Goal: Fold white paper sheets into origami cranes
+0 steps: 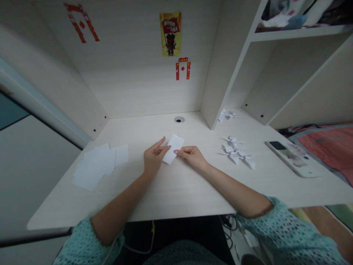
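**My left hand (154, 156) and my right hand (191, 154) are pinching one white paper piece (174, 142)!**

Right here, above the middle of the desk (176, 200), I'm holding the white paper piece between both hands, its long shape leaning with the top toward my right. My left hand is gripping the left edge, thumb lying on the face, index finger pointing up and away. My right hand is closing on the opposite edge, thumb and curled fingers in a narrow pinch. The two thumbs are nearly meeting!

Out to the left, a spread of white sheets (95, 165) is lying in overlapping layers, with a smaller sheet (121, 154) sticking out at its right side. Over to the right, a cluster of folded white paper shapes (234, 156) is sitting with thin points poking out, and a smaller cluster (227, 115) is resting farther back, beside the upright divider (220, 84). Farther right, a phone (299, 162) is lying flat, and a red cloth (328, 147) is filling the space beyond the desk's edge.

Straight ahead, a round cable hole (179, 120) is marking the back of the desk. On the panel above, a yellow-and-red card (171, 35) is hanging over a small red sticker set (182, 69), and a larger red set (82, 23) is showing at upper left. Down below, my teal openwork sleeves (292, 224) are framing the view.
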The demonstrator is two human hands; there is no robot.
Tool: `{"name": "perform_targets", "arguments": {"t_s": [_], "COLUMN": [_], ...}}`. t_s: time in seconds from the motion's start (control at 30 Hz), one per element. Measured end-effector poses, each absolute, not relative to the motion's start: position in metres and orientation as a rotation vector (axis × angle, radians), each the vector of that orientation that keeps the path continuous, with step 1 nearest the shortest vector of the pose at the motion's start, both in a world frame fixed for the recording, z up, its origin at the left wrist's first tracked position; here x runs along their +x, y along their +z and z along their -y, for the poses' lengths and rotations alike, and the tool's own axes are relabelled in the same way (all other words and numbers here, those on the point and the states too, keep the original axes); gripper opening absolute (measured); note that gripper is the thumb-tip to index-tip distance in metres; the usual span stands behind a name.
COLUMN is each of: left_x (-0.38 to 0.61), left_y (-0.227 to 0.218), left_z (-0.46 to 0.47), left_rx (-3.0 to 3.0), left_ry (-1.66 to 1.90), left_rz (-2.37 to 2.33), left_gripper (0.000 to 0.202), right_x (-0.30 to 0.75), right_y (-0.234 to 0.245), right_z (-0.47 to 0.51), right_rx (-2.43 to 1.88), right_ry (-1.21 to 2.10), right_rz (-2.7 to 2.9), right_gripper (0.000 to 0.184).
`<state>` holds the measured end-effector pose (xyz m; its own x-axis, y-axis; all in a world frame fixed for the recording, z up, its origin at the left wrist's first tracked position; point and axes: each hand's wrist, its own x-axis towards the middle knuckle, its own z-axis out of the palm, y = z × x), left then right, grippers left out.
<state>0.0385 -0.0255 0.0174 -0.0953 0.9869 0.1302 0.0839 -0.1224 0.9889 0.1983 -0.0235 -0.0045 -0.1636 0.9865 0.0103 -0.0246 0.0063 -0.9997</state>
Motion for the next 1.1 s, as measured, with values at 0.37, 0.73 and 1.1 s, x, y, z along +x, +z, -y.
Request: {"name": "perform_targets", "arguments": {"t_s": [0.37,0.73,1.1], "left_x": [0.038,0.032,0.026], "left_y": [0.019,0.007,0.007], "left_z": [0.023,0.016,0.014], "left_rx": [1.382,1.52,1.571], "left_ry": [1.199,0.912,0.796], "left_rz": [-1.151,-1.348,-1.312], "left_gripper": [0.065,0.041,0.042], "right_x": [0.198,0.198,0.226], "right_y": [-0.012,-0.008,0.002], "right_z": [0.022,0.025,0.007], "right_rx": [-1.088,-1.047,-1.137], "right_ry": [1.148,1.275,1.263], "right_rz": [1.301,1.148,0.943], "right_gripper": [0.038,0.036,0.032]}}
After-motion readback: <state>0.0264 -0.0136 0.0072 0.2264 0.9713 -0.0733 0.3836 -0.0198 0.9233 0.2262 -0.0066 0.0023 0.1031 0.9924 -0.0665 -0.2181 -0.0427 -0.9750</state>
